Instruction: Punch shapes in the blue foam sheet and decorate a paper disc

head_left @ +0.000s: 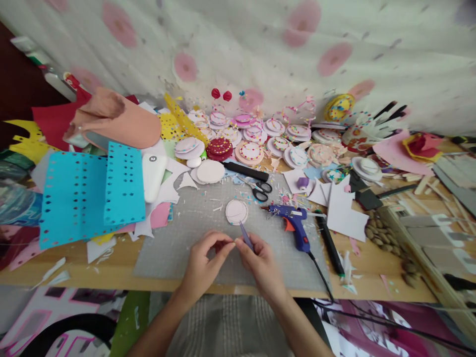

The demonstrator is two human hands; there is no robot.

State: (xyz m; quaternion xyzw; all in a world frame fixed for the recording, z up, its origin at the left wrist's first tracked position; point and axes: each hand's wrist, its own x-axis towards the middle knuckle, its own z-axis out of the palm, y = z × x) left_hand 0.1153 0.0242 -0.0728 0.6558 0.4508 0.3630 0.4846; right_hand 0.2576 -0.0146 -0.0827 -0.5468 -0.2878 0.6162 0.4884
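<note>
Over the front of the grey cutting mat (167, 248), my left hand (208, 258) pinches thumb against forefinger; whatever lies between them is too small to make out. Its fingertips meet those of my right hand (258, 258), which is closed on purple tweezers (246, 235) whose tips point up and forward. Just beyond the tips lies a small round white disc (236, 212) with a thin curved line on it. A blue glue gun (297, 225) with an orange trigger rests right of my right hand. Black scissors (262, 191) lie behind the disc.
Rows of small decorated paper hats (251, 152) line the back. Blue punched foam sheets (78, 198) and a white device (154, 176) are on the left. White scraps (344, 213), a black-and-green stick (330, 243) and a pebble pile (383, 233) lie right. The glue gun's cord hangs over the front edge.
</note>
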